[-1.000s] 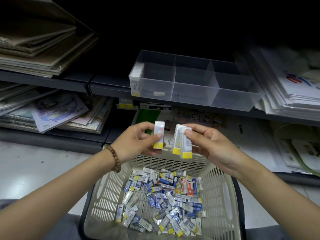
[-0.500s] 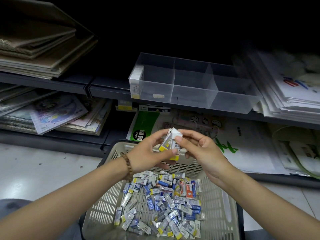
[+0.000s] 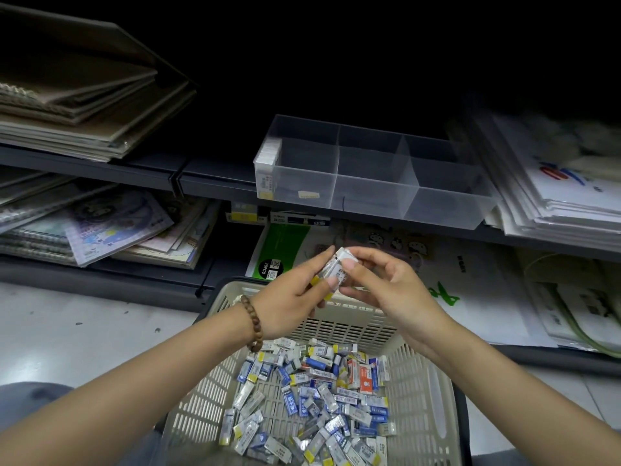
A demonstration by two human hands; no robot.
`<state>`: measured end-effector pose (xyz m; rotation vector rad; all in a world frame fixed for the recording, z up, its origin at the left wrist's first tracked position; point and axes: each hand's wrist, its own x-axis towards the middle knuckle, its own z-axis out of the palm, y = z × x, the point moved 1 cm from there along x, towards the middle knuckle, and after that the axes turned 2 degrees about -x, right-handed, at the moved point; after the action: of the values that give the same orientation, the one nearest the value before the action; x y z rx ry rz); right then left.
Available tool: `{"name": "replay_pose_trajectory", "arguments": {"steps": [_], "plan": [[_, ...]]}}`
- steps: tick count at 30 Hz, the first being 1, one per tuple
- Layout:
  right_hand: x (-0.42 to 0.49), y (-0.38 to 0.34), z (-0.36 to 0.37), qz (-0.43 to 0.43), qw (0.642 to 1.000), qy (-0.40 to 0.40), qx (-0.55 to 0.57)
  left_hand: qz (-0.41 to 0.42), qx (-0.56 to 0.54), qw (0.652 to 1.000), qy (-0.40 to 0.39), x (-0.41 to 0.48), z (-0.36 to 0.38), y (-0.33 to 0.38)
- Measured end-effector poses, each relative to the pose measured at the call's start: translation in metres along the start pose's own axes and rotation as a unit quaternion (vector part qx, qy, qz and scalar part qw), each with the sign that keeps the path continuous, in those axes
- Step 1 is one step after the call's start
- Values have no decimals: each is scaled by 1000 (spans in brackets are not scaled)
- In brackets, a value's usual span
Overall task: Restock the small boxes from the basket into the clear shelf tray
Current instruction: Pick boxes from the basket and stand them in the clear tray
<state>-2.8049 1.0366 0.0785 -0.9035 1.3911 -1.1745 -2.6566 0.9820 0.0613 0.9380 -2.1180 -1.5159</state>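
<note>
Hands meet over the basket (image 3: 349, 326), left hand (image 3: 290, 306) and right hand (image 3: 395, 290) together pinching a clutch of small boxes (image 3: 337, 266), perhaps three, fingers hiding the count. Loose boxes (image 3: 319, 398) heap in the basket at 6 o'clock; the clear tray (image 3: 369, 193) stands on the shelf (image 3: 218, 178) at 12 o'clock.

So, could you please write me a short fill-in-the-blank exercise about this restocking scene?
1. The left hand and right hand together pinch a few small boxes, white with ____ ends, over the basket.
2. The stocked boxes in the clear tray stand against its ____ wall.
3. The left wrist wears a beaded ____.
Missing words: yellow; left; bracelet.
</note>
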Motion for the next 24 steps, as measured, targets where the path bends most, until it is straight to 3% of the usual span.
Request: {"name": "replay_pose_trajectory", "arguments": {"steps": [8,18,21,24], "plan": [[7,-43,4,2,997,-46,67,42,-123,987,97,3,-29,25],[49,-134,34,-130,986,-58,-92,163,-149,948,228,29,-100,63],[75,-154,37,-133,983,-29,-126,150,-147,937,279,39,-123,52],[103,-157,38,-103,976,15,-194,77,-116,943,301,45,-134,30]]}}
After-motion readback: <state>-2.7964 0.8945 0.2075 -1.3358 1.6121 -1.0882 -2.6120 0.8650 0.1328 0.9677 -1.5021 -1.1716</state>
